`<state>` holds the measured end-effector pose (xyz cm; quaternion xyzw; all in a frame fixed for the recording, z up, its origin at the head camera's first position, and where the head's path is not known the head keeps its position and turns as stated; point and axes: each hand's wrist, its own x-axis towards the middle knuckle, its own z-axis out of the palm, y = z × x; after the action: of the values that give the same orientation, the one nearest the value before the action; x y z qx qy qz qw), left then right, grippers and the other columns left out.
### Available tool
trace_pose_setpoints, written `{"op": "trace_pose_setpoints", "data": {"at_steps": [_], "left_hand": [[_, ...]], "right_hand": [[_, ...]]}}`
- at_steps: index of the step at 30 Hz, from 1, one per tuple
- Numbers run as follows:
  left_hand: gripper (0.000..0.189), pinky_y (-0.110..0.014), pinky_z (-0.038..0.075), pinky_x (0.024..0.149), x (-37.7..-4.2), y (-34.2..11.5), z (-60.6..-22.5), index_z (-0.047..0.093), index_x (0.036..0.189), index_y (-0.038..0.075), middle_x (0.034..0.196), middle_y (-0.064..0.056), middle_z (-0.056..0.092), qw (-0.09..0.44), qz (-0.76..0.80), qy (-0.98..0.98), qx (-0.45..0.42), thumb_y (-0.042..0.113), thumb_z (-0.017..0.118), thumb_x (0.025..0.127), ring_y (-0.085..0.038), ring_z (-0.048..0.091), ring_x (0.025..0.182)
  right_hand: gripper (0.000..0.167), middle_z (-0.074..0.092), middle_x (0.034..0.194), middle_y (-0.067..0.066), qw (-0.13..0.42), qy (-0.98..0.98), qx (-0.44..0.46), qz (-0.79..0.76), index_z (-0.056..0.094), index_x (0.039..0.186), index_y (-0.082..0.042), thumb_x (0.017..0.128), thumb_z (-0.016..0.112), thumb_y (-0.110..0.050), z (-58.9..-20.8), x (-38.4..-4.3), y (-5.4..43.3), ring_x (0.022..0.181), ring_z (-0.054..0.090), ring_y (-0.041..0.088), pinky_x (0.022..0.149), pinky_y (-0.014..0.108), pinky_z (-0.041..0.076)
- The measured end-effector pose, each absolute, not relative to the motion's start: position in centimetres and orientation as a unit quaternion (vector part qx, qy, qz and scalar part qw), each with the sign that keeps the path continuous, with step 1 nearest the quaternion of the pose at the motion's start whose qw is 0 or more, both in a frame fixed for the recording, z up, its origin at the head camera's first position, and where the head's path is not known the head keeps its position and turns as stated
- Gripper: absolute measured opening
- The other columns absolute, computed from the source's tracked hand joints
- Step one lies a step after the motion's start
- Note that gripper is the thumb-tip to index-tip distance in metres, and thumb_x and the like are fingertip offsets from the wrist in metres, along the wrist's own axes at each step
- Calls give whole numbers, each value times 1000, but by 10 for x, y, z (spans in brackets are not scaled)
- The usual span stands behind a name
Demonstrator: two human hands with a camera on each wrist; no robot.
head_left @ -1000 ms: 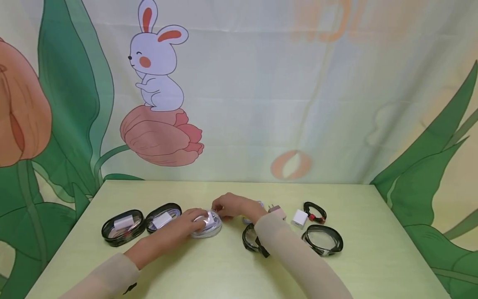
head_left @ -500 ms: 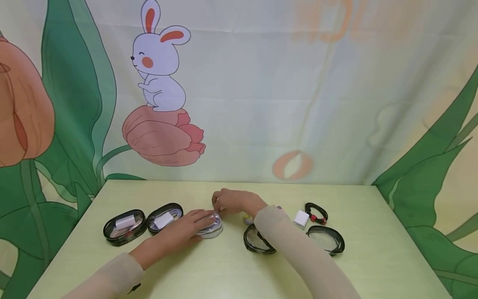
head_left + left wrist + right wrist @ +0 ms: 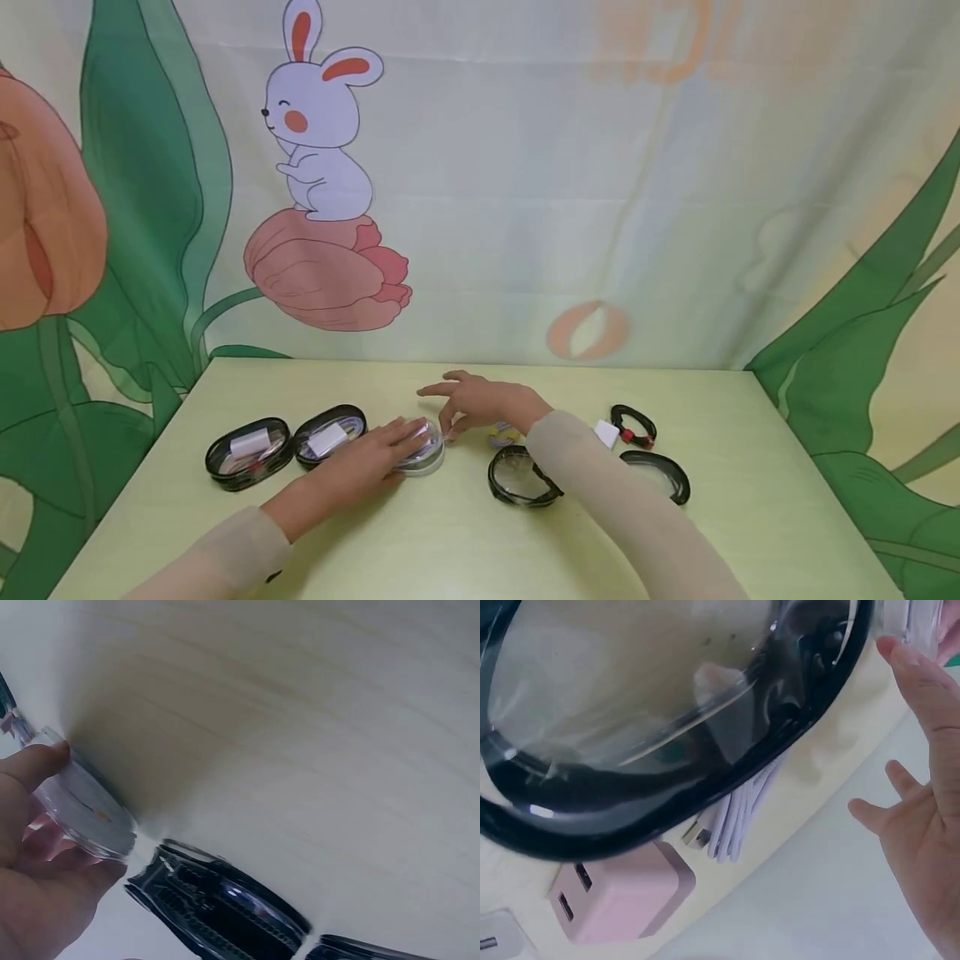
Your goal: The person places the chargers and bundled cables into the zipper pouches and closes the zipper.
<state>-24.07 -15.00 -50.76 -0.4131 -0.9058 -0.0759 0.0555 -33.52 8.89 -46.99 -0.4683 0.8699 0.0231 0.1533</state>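
A clear oval zip pouch (image 3: pixel 430 458) lies mid-table. White material shows through its wall in the left wrist view. My left hand (image 3: pixel 366 460) grips it from the left, with thumb and fingers on opposite sides of the pouch (image 3: pixel 90 810). At the pouch's right rim, my right hand (image 3: pixel 487 406) pinches the edge with thumb and index finger, its other fingers spread. What exactly sits between those fingertips is too small to tell. In the right wrist view a fingertip of the right hand (image 3: pixel 922 832) touches the clear wall.
Left stand two black-rimmed pouches (image 3: pixel 216 473) with white chargers inside. Beneath the right forearm lies another black-rimmed pouch (image 3: pixel 517 502), beside a coiled cable (image 3: pixel 742 814) and pink charger (image 3: pixel 622 896). Farther right are a white charger (image 3: pixel 606 432), black cable (image 3: pixel 649 423) and black-rimmed pouch (image 3: pixel 681 479).
My right hand has moved from the pouch's far edge round to its right rim, and its outer fingers have spread. The left hand now lies farther over the pouch.
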Motion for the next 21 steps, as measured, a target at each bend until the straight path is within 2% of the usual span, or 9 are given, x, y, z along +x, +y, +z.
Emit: {"op": "trace_pose_setpoints", "data": {"at_steps": [3,10,15,21], "left_hand": [[63,-52,57,87,-240,-148,-506,54,147,8,151,-16,50,55,-72,-909,-407,14,79,89,-44,56,128],[62,-54,57,85,-237,-144,-508,56,144,5,149,-17,52,80,-76,-912,-395,10,79,87,-46,57,125],[58,-58,55,89,-236,-137,-511,57,142,2,148,-20,52,89,-79,-922,-368,8,77,88,-49,57,125],[59,-57,55,89,-235,-122,-509,57,142,2,149,-19,51,63,-40,-945,-317,13,78,88,-48,57,124]], "right_hand": [[13,25,167,-7,189,875,-445,-8,79,101,-31,91,73,-37,-472,-338,88,155,12,35,123,49,20],[11,24,167,-8,250,887,-384,-50,79,94,-28,95,71,-34,-471,-343,85,156,7,32,123,52,19],[12,28,165,-7,247,885,-387,-75,80,94,-23,93,72,-32,-471,-339,86,154,12,31,123,50,19],[11,31,164,-4,215,890,-396,-65,80,95,-26,93,72,-33,-470,-336,90,154,14,35,122,52,20]]}}
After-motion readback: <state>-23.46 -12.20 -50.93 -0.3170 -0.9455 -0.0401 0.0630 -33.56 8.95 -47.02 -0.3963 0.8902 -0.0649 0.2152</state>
